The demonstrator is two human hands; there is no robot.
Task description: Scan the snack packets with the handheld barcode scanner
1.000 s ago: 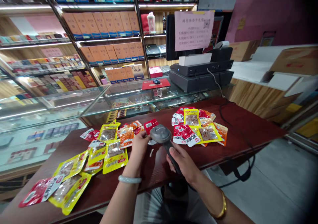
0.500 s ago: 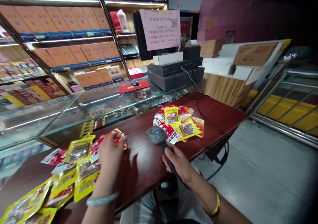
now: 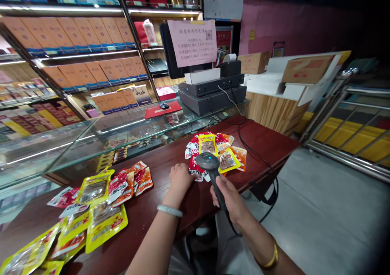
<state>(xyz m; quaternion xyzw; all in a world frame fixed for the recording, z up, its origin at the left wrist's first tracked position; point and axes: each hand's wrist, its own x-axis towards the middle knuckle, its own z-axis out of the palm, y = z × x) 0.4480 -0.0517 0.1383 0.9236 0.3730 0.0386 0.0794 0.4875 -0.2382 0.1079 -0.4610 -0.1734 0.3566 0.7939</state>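
Observation:
My right hand (image 3: pixel 227 198) is wrapped round the handle of a black barcode scanner (image 3: pixel 209 163), whose head is above the near-left edge of a pile of snack packets. My left hand (image 3: pixel 180 179) is curled at that same edge, thumb and fingertips closed on a red snack packet (image 3: pixel 193 163); the fingertips are partly hidden. Yellow snack packets (image 3: pixel 228 160) lie on top of this pile. To the left, a second pile holds red packets (image 3: pixel 117 187), orange packets (image 3: pixel 144 181) and larger yellow packets (image 3: pixel 106 222).
The piles lie on a dark red wooden table (image 3: pixel 161 202). Behind it stand a glass display counter (image 3: pixel 128 135), a red mouse pad (image 3: pixel 152 111) and a cash drawer (image 3: pixel 210 100). A black cable (image 3: pixel 258 153) runs across the table's right side. A metal railing (image 3: pixel 341 120) stands right.
My left hand has moved right, from the left pile to the edge of the right one, leaving orange packets visible behind. My right hand has shifted the scanner slightly right.

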